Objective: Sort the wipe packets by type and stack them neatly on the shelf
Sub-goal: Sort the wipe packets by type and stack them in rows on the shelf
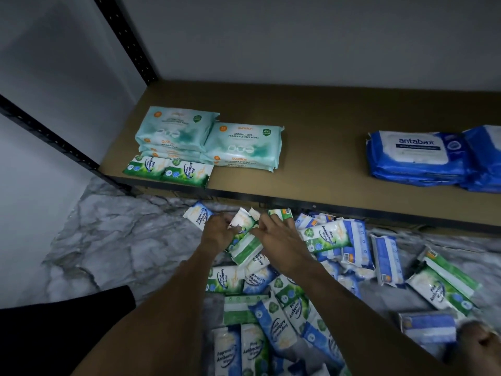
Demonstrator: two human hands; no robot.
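Note:
Many small green pine and blue fragrance-free wipe packets (279, 302) lie in a loose pile on the marble floor. My left hand (218, 233) grips a green and white packet (242, 240) at the pile's far edge. My right hand (279, 240) reaches in beside it, fingertips on the same packet and on a green packet (280, 213) behind. On the brown shelf (311, 175) lie two green pine packets (168, 169) at the front left, two stacks of pale teal packs (211, 139) behind them, and blue antabax packs (423, 158) at the right.
A black perforated shelf post (130, 42) rises at the back left, another rail (51, 137) runs along the left wall. Grey marble floor (122, 240) spreads left of the pile. A bare foot (482, 340) shows at the lower right, dark clothing (54, 335) at lower left.

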